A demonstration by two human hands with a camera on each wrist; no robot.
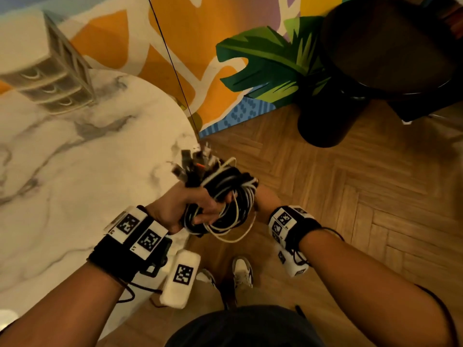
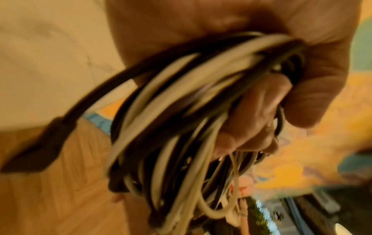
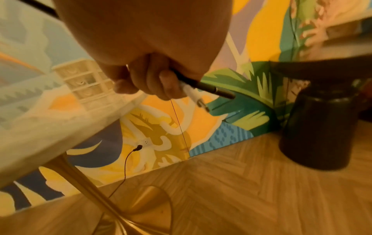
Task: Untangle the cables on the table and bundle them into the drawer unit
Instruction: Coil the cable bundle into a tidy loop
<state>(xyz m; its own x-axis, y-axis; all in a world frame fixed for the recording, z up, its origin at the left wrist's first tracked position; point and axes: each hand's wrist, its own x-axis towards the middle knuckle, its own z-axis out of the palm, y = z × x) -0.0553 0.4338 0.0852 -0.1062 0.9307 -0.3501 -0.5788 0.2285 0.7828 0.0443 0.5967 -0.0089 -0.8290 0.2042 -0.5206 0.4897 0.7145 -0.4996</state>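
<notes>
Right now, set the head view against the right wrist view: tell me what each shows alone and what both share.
Head only: the left hand gripping the cable coil beyond the table edge, and shoes on the floor.
Right wrist only: the table leg, a thin black wire dangling beneath the tabletop, and two plug ends held in the right hand.
Both: the drawer unit, mural and dark stool.

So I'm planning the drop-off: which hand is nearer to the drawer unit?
Left. The left hand grips the cable bundle at the table's near edge, on the drawer unit's side. The right hand holds the bundle's far side, out over the floor.
</notes>
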